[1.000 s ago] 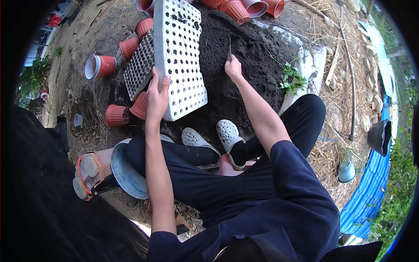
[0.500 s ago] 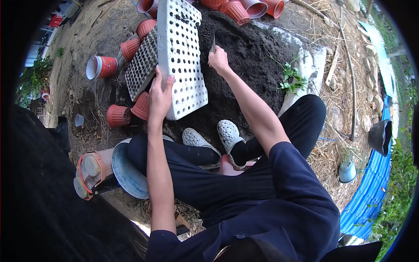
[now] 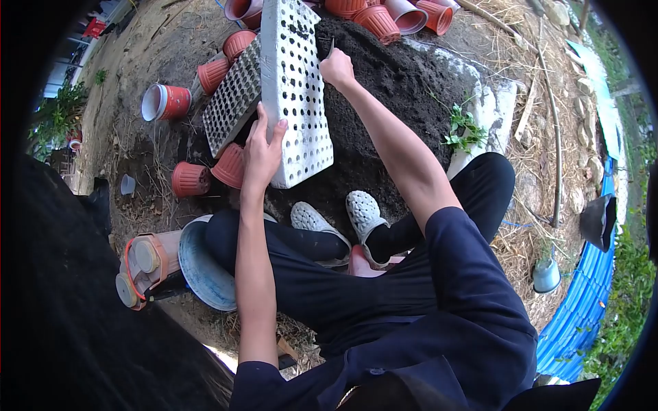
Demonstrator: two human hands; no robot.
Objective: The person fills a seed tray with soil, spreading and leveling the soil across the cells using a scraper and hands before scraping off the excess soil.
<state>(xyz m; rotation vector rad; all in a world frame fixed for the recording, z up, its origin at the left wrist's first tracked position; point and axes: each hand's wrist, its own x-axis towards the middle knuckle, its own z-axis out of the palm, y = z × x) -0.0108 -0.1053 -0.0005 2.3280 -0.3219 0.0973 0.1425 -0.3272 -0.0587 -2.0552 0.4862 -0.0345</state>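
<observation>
My left hand (image 3: 262, 154) grips the near left edge of a white foam tray (image 3: 306, 130) full of round holes, which is tilted up on its side. Some holes at its far end have dark soil on them. Closed around a small pointed tool (image 3: 332, 46), my right hand (image 3: 337, 68) is at the tray's upper right edge, over the dark soil (image 3: 404, 96). Most of the tool is hidden by my fingers. A second tray (image 3: 233, 99), grey with small cells, leans behind the white one.
Reddish pots (image 3: 190, 179) lie left of the trays and more (image 3: 377, 24) at the far side. A leafy green plant (image 3: 466, 129) lies right of the soil. Near my left knee are a blue-grey basin (image 3: 205, 270) and strapped containers (image 3: 147, 264). A long stick (image 3: 556, 151) lies on straw.
My right hand has moved left and away from me with the tool, from over the soil to the tray's edge. My left hand still holds the tray.
</observation>
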